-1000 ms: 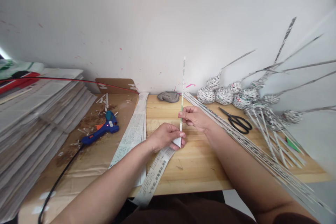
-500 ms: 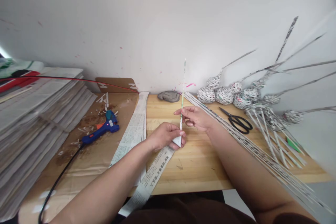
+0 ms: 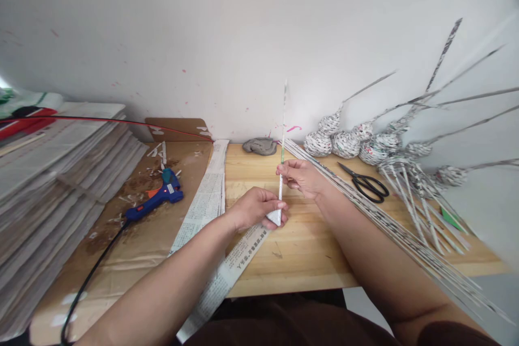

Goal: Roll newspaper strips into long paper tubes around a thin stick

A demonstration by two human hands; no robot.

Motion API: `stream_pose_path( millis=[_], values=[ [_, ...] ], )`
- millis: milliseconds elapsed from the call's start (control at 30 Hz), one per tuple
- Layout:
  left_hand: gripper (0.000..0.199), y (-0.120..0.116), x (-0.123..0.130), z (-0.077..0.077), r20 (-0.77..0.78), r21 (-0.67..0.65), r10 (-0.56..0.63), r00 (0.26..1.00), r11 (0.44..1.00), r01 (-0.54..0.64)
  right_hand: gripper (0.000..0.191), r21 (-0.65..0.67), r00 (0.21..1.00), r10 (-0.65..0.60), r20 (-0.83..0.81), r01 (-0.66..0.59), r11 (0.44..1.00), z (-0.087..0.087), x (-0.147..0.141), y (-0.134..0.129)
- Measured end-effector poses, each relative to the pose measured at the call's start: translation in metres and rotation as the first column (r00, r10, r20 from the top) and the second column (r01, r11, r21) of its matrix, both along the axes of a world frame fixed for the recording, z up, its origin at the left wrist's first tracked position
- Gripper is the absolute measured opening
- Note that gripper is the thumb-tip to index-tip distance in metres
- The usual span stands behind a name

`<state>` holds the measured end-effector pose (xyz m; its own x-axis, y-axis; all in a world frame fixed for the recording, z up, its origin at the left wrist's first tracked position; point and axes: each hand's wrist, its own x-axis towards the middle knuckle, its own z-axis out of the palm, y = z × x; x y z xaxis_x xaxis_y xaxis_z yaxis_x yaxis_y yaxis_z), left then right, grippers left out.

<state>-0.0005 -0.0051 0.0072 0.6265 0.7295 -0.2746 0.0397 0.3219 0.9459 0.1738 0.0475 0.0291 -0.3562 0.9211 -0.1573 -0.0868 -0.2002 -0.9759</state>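
A thin paper tube [image 3: 284,130] stands nearly upright between my hands, over the wooden table. My left hand [image 3: 263,208] pinches its lower end, where a newspaper strip [image 3: 243,254] wraps onto it and trails down to the lower left past the table's front edge. Higher on the tube, the fingers of my right hand [image 3: 298,175] are closed around it. More newspaper strips [image 3: 203,200] lie in a stack left of my hands. Several finished paper tubes [image 3: 365,219] run diagonally under or beside my right forearm.
A blue glue gun [image 3: 156,200] lies on cardboard [image 3: 154,257] at the left, near a newspaper pile [image 3: 60,173]. Black scissors [image 3: 368,186], woven paper gourds [image 3: 344,144] and a grey cloth-like lump [image 3: 259,146] are towards the back.
The fingers of my right hand have closed further around the tube. The trailing strip has shifted slightly to the left at its lower end. The view has moved a little.
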Motion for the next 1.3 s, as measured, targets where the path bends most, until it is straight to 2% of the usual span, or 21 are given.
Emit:
stream_pose_path(
  millis=[67,200,367,533,733,933,1100,1300],
  values=[
    [0.036,-0.0002,0.0001,0.0002,-0.005,-0.005,0.006,1.0,1.0,-0.006,0.03,-0.006,1.0,0.001,-0.016,-0.001,1.0,-0.0007,0.0004,0.0005],
    [0.035,0.0001,0.0003,-0.0003,-0.011,0.001,0.011,1.0,1.0,-0.011,0.033,-0.016,0.996,0.082,-0.021,-0.082,0.996,0.0007,0.0017,0.0005],
    [0.035,-0.0002,0.0003,-0.0007,-0.017,0.022,-0.004,1.0,1.0,0.004,0.029,0.024,1.0,-0.005,-0.015,0.006,1.0,0.0018,0.0005,0.0003],
    [0.037,-0.0014,-0.0004,0.0,-0.01,0.017,-0.018,1.0,1.0,0.018,0.029,0.006,0.993,0.119,-0.02,-0.118,0.993,0.0022,0.003,-0.0015],
    [0.038,-0.0032,-0.0009,0.0034,0.017,0.0,-0.077,0.997,0.997,0.077,0.028,0.023,0.981,0.191,-0.037,-0.19,0.981,0.0015,0.0068,-0.0007],
    [0.038,-0.004,-0.0007,0.0056,0.001,0.003,-0.091,0.996,0.996,0.091,0.031,0.083,0.993,0.095,0.075,-0.102,0.991,0.0011,0.0031,0.0005],
    [0.037,-0.0045,-0.0005,0.0081,-0.018,0.01,-0.104,0.994,0.995,0.104,0.033,0.099,0.994,0.102,0.039,-0.105,0.989,0.0045,0.0037,0.0002],
    [0.036,-0.0054,0.0017,0.0035,-0.074,0.056,-0.071,0.995,0.996,0.075,0.034,0.081,0.998,-0.049,0.044,0.045,0.996,0.0067,-0.0006,0.0004]
  ],
)
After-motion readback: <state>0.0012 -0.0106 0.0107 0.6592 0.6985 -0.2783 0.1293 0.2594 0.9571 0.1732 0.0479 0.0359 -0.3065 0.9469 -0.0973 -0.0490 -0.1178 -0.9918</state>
